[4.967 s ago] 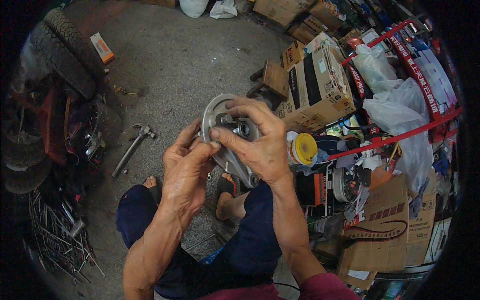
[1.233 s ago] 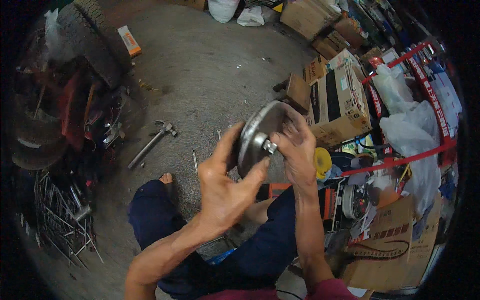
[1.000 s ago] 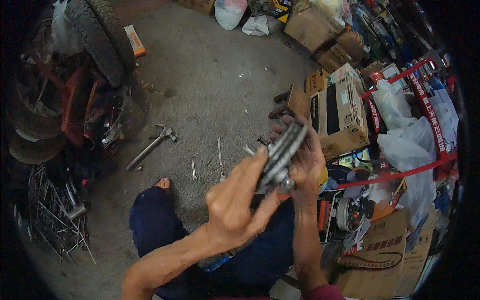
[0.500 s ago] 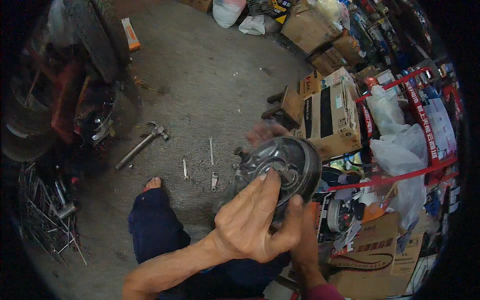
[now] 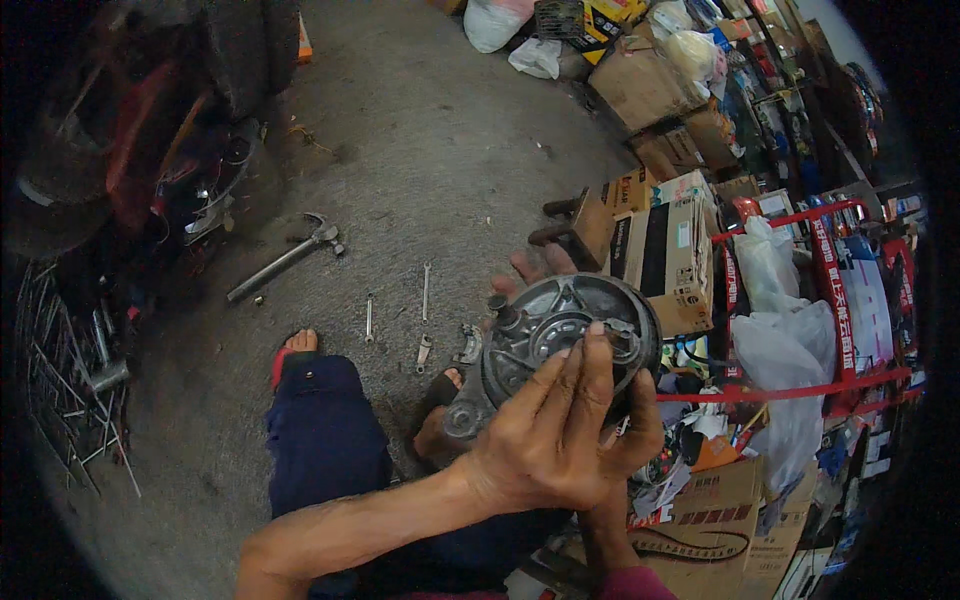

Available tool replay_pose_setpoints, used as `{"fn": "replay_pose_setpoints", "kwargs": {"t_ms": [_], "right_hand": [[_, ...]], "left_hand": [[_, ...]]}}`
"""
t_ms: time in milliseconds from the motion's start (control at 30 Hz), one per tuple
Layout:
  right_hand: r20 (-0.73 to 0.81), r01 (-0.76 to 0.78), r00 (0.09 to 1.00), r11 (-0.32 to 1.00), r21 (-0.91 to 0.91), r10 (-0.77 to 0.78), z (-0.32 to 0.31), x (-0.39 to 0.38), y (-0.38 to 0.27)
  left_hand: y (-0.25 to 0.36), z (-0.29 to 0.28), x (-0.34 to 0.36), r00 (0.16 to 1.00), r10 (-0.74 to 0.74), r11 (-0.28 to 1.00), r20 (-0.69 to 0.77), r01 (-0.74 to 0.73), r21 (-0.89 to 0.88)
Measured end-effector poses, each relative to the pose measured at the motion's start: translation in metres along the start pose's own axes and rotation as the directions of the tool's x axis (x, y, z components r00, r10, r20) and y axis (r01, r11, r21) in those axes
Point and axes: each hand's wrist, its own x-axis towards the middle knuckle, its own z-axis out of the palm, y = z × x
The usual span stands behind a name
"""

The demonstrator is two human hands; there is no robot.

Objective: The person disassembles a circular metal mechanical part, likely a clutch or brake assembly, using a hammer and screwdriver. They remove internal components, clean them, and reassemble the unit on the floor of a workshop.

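A round grey cast-metal brake plate (image 5: 565,300), with a ribbed face, a dark rim and a lug at its lower left, is held above my lap. My right hand (image 5: 535,268) grips it from underneath; only its fingertips show past the far edge, and the rest is hidden. My left hand (image 5: 560,430) reaches across from the lower left. Its fingers lie close together on the plate's face right of the hub, with the thumb near the right rim. Whether a small part is under those fingertips I cannot tell.
On the floor lie a claw hammer (image 5: 290,258), a long wrench (image 5: 426,292), a short wrench (image 5: 369,320) and a small metal piece (image 5: 424,352). Cartons (image 5: 665,265) and a red-framed rack (image 5: 790,390) stand at right. Metal rods (image 5: 75,375) and a dark wheeled machine (image 5: 140,150) are at left.
The brake plate has turned its face more upward toward me. My left fingertips have moved to the right across it. The view has shifted, and my other foot now shows below the plate.
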Motion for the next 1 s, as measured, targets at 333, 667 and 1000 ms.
{"fn": "replay_pose_setpoints", "kwargs": {"t_ms": [333,667,1000], "right_hand": [[0.161,0.295,0.947,0.950,-0.105,-0.277,-0.015,-0.020,-0.044],[0.277,0.326,0.914,0.943,-0.067,-0.297,-0.024,-0.042,-0.056],[-0.173,0.055,0.919,0.551,-0.833,-0.354,-0.046,-0.006,-0.023]], "left_hand": [[0.011,-0.017,0.000,1.000,-0.003,0.890,0.020,0.012,-0.455],[0.015,-0.031,0.012,0.935,-0.036,0.800,0.352,0.238,-0.552],[-0.021,0.015,0.018,0.324,-0.860,0.108,0.394,0.871,-0.479]]}}
